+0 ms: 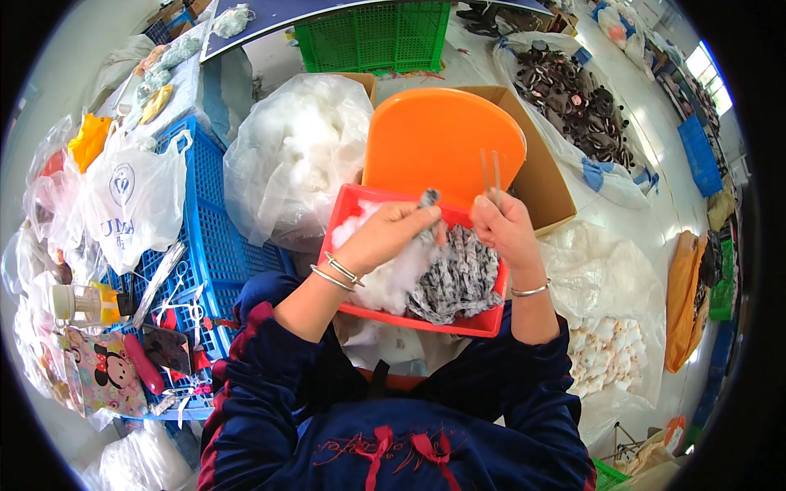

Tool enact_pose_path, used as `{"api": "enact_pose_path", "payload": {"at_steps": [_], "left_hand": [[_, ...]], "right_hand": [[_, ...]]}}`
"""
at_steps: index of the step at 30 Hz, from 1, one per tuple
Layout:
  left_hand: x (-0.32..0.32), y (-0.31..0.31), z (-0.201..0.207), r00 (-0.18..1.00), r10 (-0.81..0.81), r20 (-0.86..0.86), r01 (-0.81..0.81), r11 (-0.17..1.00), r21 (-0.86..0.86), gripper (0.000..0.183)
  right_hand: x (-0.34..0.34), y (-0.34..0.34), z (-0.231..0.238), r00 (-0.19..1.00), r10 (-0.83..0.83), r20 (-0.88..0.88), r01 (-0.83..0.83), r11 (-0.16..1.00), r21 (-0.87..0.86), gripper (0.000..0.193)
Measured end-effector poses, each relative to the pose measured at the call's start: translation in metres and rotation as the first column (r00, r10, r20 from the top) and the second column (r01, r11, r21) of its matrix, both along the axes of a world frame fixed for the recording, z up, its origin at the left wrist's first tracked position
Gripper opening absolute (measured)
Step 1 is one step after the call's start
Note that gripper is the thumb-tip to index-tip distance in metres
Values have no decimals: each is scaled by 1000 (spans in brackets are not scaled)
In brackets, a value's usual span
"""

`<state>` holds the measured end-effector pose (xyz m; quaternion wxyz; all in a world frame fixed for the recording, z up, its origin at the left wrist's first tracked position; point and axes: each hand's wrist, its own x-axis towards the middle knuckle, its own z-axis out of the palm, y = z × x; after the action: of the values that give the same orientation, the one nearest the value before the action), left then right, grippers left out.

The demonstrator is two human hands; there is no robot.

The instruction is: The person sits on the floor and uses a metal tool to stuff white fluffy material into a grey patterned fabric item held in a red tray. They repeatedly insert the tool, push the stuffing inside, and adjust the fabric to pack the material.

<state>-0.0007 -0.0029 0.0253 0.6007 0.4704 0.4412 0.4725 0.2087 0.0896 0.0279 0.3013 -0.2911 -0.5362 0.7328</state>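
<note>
Over my lap sits a red tray (347, 199), with white fluffy stuffing (389, 278) on its left and a heap of small grey-and-black mottled fabric pieces (460, 274) on its right. My left hand (397, 229) pinches one small grey fabric piece (429, 196) above the stuffing; its far tip sticks up past the fingers. Closed around metal tweezers (491, 173), my right hand (503, 225) hovers over the tray's right edge, apart from the left. The two prongs point up and away from me, slightly parted, with nothing visible between them.
Just beyond the tray are an orange plastic stool (442, 135), a cardboard box (544, 184) and a clear bag of white stuffing (299, 135). Blue crates (214, 237) at left carry scissors, bags and a bottle. A bag of pale pieces (610, 352) lies at right.
</note>
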Motion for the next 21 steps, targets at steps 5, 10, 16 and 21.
{"api": "enact_pose_path", "payload": {"at_steps": [5, 10, 16, 21], "left_hand": [[14, 2, -11, 981, -184, 70, 187, 982, -40, 33], [19, -1, -20, 969, -212, 127, 223, 971, -84, 27], [27, -9, -13, 972, -231, 50, 233, 972, -30, 29], [30, -6, -3, 984, -97, 151, 113, 988, -101, 30]], "right_hand": [[-22, -17, 2, 990, 139, 39, -136, 988, -69, 17], [-20, -13, -7, 996, -54, 65, 49, 996, 68, 13], [0, 14, -1, 956, -288, -49, 291, 956, 41, 13], [-13, 3, -8, 969, -244, -31, 244, 970, -1, 12]]}}
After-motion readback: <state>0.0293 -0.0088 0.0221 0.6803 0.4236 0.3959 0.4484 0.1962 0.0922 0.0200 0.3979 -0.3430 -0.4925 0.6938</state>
